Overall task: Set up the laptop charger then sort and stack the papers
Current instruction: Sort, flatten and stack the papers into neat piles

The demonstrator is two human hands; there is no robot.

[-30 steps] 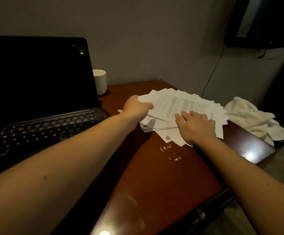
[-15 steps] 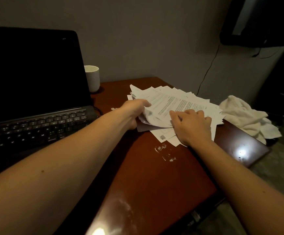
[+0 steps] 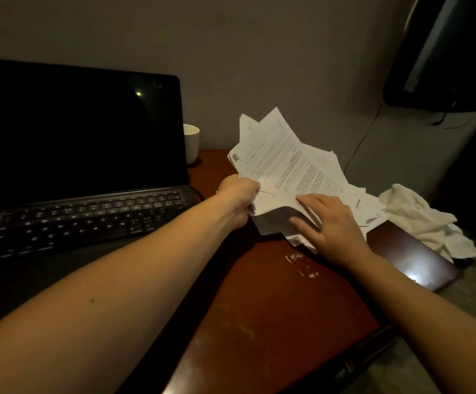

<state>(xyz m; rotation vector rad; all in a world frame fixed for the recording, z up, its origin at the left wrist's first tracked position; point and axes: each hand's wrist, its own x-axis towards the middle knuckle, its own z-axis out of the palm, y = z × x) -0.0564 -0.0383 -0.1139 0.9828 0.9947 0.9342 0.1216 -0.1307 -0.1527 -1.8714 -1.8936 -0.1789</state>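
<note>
Desk (image 3: 273, 308): left grip (image 3: 238, 194) seemingly around papers (image 3: 288, 166)

You have a white mug (image 3: 192, 143) at the back of the red-brown wooden table (image 3: 273, 322). Crumpled white cloth (image 3: 421, 220) at its right edge. White scuffs (image 3: 302, 264) mid-surface. Dark wall-mounted screen (image 3: 453, 52) upper right, thin cable (image 3: 362, 140) below it.

a fanned sheaf of papers (image 3: 285, 166) is gripped at its near left edge by the left hand (image 3: 238, 199) and tilted up off the tabletop (image 3: 273, 308). the right hand (image 3: 330, 226) is laid flat on the lower sheets. an open laptop (image 3: 83, 172) is seen at the left edge, a white cup (image 3: 191, 143) behind it, and a crumpled cloth (image 3: 424, 220) at the right edge.
</note>
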